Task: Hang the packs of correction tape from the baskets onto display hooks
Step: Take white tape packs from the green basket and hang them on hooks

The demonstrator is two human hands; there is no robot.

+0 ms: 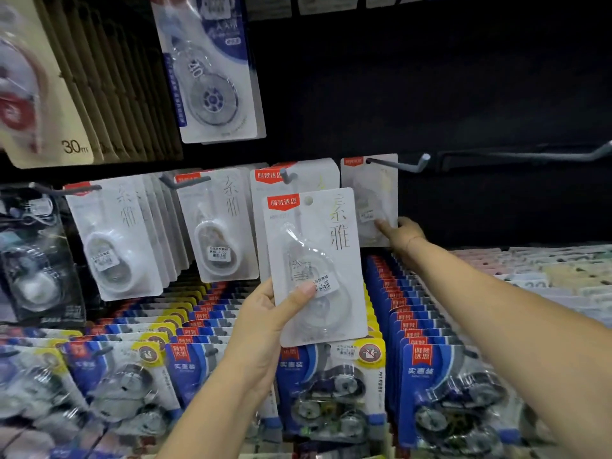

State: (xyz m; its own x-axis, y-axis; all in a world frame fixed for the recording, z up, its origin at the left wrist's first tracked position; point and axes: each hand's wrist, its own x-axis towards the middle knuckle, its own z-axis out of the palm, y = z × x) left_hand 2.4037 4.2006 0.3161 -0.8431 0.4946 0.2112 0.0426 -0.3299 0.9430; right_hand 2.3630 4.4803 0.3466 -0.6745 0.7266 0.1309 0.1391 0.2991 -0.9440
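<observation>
Left hand (pixel 265 313) grips the held pack (pixel 314 260) by its lower left edge: thumb laid across the front beside the price sticker, fingers curled behind the card. The pack stands upright, long axis near vertical with a slight lean, in front of the middle row of the display and overlapping the stack (pixel 298 183) hung behind it. Its hang hole (pixel 308 200) sits at the top edge, well above the grip, so the free end leads. Right hand (pixel 402 231) reaches further in and pinches the lower right corner of the hung pack (pixel 371 193), thumb on the front, fingers behind the edge. That pack hangs alone at the back of its hook (pixel 397 164), most of the rod bare. The hook's upturned tip points out toward the viewer, up and to the right of the held pack's hole. Judgement: the hole has to travel up and rightward, clear the upturned tip, then slide back along the rod. The left hand carries the pack, but the right hand is nearer the hook and is likely steadying the hung pack. A bare hook (pixel 530 157) lies further toward the right edge of the row. Blue packs (pixel 427 385) fill the row below. No baskets in view.
</observation>
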